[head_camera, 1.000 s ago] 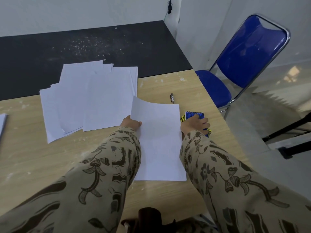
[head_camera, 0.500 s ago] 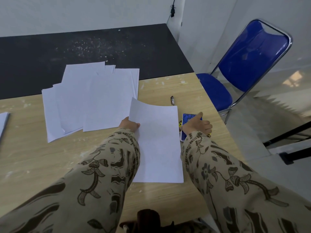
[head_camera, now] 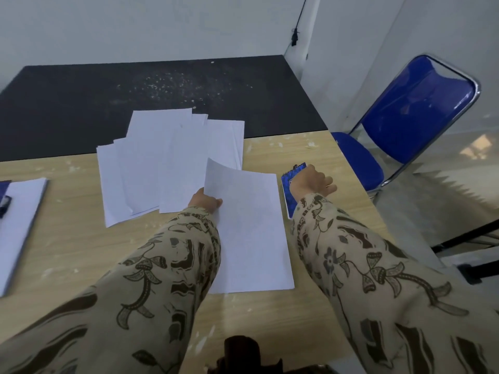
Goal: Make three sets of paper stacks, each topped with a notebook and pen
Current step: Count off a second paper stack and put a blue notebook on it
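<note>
Head: R hand (head_camera: 312, 182) farther over notebook (head_camera: 287, 193); L hand (head_camera: 205, 199) still pinching sheet (head_camera: 248, 228).

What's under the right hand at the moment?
A blue notebook lies under the right hand, whose fingers curl over it. Its spiral top edge and left strip show; the hand and sleeve cover the rest.

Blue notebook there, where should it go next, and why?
Probably lift the blue notebook onto the paper stack. The right hand seems to grip it beside the stack, the left hand holds the stack's edge, and nothing lies on top of that stack yet.
</note>
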